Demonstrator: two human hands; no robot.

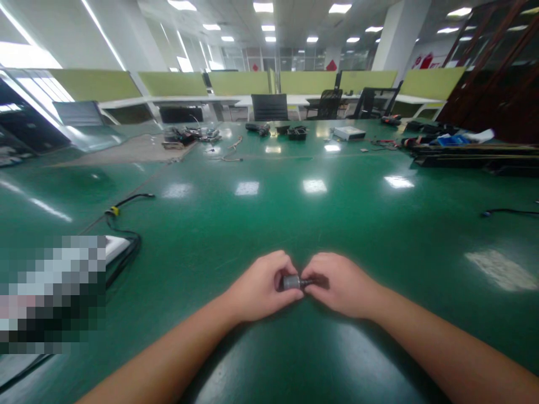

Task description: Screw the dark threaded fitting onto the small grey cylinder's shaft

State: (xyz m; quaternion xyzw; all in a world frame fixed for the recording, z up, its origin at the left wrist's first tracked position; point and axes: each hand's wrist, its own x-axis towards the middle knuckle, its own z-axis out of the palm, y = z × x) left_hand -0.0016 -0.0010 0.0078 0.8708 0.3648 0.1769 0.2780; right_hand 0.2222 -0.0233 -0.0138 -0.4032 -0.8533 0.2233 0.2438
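Observation:
Near the front of the green table [269, 224], my left hand [265, 286] is closed around a small grey metal cylinder [291, 281]. A thinner dark shaft-like part [309, 281] sticks out of the cylinder's right end. The fingertips of my right hand [337, 283] pinch that thin part. Both hands are close together, with the cylinder lying sideways between them. Its left end is hidden in my left palm, and the far right end is covered by my right fingers. The exact kind of part cannot be made out.
On the left lie black cables [126, 238] with a yellow connector, beside a blurred-out device [54, 292]. Electronic parts [189, 134] and a silver box [348, 133] stand along the back. Dark bars [471, 154] are stacked at right, near a short black cable [511, 211].

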